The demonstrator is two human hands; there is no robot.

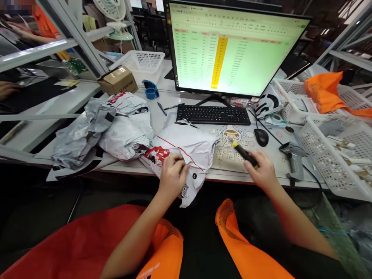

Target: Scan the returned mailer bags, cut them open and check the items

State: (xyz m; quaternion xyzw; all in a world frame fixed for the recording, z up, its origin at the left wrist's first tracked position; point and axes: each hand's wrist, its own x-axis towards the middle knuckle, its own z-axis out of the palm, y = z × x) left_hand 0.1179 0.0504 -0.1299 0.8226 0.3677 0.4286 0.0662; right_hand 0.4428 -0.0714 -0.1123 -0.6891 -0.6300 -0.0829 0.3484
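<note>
A white plastic mailer bag [188, 149] with red print lies at the desk's front edge, one corner hanging over. My left hand [172, 174] is closed, pinching the bag near that edge. My right hand [261, 170] is closed around a black tool with a yellow tip [243, 152], most likely a utility knife, held just right of the bag over a cartoon desk mat [232, 143].
A heap of crumpled grey and white mailer bags [101, 130] lies left. Behind stand a keyboard [213, 114], monitor [232, 50], mouse [261, 136], cardboard box [118, 80] and blue tape dispenser [151, 90]. A barcode scanner [293, 159] and white baskets [337, 155] sit right. Another person's arm [7, 89] shows far left.
</note>
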